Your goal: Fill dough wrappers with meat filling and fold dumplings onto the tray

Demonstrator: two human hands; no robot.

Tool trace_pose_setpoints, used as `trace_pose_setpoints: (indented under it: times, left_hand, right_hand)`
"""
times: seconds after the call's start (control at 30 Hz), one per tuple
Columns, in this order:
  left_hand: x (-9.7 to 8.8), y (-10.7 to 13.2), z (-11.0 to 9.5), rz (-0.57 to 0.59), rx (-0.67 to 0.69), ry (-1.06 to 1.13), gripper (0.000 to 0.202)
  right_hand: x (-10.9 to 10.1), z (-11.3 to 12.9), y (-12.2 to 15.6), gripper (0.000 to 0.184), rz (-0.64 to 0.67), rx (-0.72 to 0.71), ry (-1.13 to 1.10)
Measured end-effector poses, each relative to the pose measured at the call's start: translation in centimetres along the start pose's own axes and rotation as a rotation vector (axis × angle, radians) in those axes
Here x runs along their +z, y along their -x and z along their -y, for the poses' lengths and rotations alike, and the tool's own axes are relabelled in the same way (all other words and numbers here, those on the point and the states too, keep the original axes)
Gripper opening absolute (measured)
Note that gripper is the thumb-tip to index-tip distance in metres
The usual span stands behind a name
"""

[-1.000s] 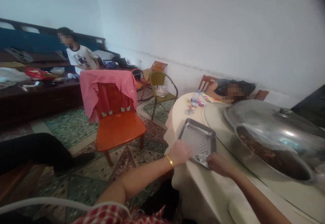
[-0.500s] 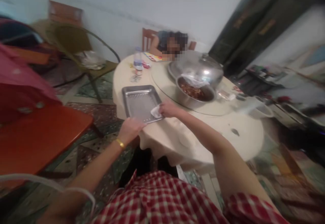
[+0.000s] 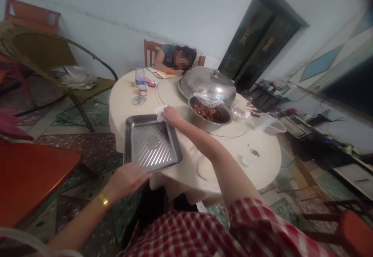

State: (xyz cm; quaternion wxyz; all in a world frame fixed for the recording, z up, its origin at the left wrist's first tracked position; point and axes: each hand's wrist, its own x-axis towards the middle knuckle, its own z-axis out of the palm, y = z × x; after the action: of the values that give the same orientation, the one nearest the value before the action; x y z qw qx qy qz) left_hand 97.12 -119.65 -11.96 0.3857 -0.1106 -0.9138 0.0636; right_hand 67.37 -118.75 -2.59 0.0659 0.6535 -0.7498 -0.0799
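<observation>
Table [image 3: 221,152]: tissue [image 3: 159,112] half hidden under right hand [image 3: 170,115].

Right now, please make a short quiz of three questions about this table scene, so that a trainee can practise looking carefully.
1. True or false: the left hand grips the near edge of the metal tray.
2. What does the right hand press at the tray's far corner?
A. a white cloth or tissue
B. a spoon
C. a bottle
3. Fill in: the steel bowl of brown food stands beside a domed metal ____.

Key:
1. True; the tray juts over the edge of the round table.
2. A, the white cloth.
3. lid.
</observation>
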Motion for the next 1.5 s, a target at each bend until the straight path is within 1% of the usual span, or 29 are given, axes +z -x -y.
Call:
trace_pose_setpoints:
  times: [0.07, 0.13, 0.23, 0.3, 0.43, 0.5, 0.57, 0.67, 0.73, 0.8, 0.83, 0.87, 0.93, 1.07, 1.17, 1.23, 1.33, 1.4, 1.5]
  left_hand:
    - [0.4, 0.3, 0.2, -0.014, 0.002, 0.017, 0.041]
    - [0.7, 0.4, 0.5, -0.022, 0.002, 0.025, 0.040]
    - [0.8, 0.3, 0.7, -0.031, 0.011, 0.019, 0.040]
    - [0.5, 0.2, 0.7, -0.036, 0.008, 0.008, 0.040]
    - [0.1, -0.1, 0.4, -0.024, -0.016, -0.029, 0.040]
    - [0.2, -0.1, 0.4, -0.015, -0.026, -0.030, 0.040]
    - [0.4, 0.1, 0.5, -0.011, -0.035, -0.018, 0.041]
    - [0.9, 0.4, 0.7, 0.010, -0.048, 0.015, 0.044]
    - [1.2, 0.6, 0.8, 0.023, -0.056, 0.041, 0.044]
    - [1.4, 0.5, 0.9, 0.024, -0.057, 0.059, 0.044]
    - [1.5, 0.5, 0.9, 0.019, -0.054, 0.063, 0.044]
    - [1.5, 0.3, 0.9, 0.012, -0.048, 0.068, 0.045]
    - [1.4, 0.0, 1.0, -0.008, -0.031, 0.073, 0.046]
    - [1.1, -0.6, 0.9, -0.036, -0.006, 0.069, 0.045]
    - [0.9, -0.7, 0.6, -0.055, -0.012, 0.061, 0.043]
    - [0.8, -0.8, 0.5, -0.063, -0.026, 0.054, 0.044]
    - [0.9, -0.9, 0.3, -0.073, -0.034, 0.051, 0.044]
    - [0.9, -1.1, 0.3, -0.074, -0.030, 0.049, 0.044]
    - [1.0, -1.3, 0.3, -0.066, -0.026, 0.032, 0.045]
  right_hand:
    - [-0.7, 0.4, -0.3, 0.042, -0.046, 0.041, 0.002]
    - [-0.9, 1.3, -0.6, 0.043, -0.050, -0.005, -0.010]
    - [-0.2, 3.1, -1.1, 0.037, 0.038, -0.173, -0.040]
    - [0.7, 3.9, -1.2, 0.038, 0.103, -0.205, -0.046]
    - [2.2, 3.9, -0.4, 0.041, 0.183, -0.082, -0.034]
    - [2.4, 3.7, 0.7, 0.040, 0.223, -0.043, -0.038]
    - [2.1, 4.2, 2.2, 0.037, 0.264, -0.044, -0.058]
    - [1.4, 6.8, 4.8, 0.037, 0.328, -0.104, -0.124]
    - [1.0, 9.3, 6.3, 0.036, 0.389, -0.197, -0.203]
    - [1.0, 11.3, 6.8, 0.030, 0.418, -0.284, -0.292]
    - [1.1, 11.9, 6.6, 0.027, 0.408, -0.290, -0.321]
    - [1.3, 12.1, 6.0, 0.025, 0.384, -0.265, -0.330]
    - [1.6, 11.4, 4.2, 0.029, 0.315, -0.155, -0.301]
    - [2.1, 7.2, 0.5, 0.034, 0.200, 0.062, -0.207]
    - [2.5, 4.8, -0.1, 0.036, 0.159, 0.144, -0.152]
    - [2.9, 4.2, 0.2, 0.038, 0.148, 0.154, -0.125]
    - [3.4, 4.9, 0.3, 0.038, 0.147, 0.124, -0.107]
    - [3.7, 6.3, -0.3, 0.036, 0.137, 0.075, -0.115]
    - [3.7, 8.9, -1.9, 0.035, 0.105, -0.055, -0.150]
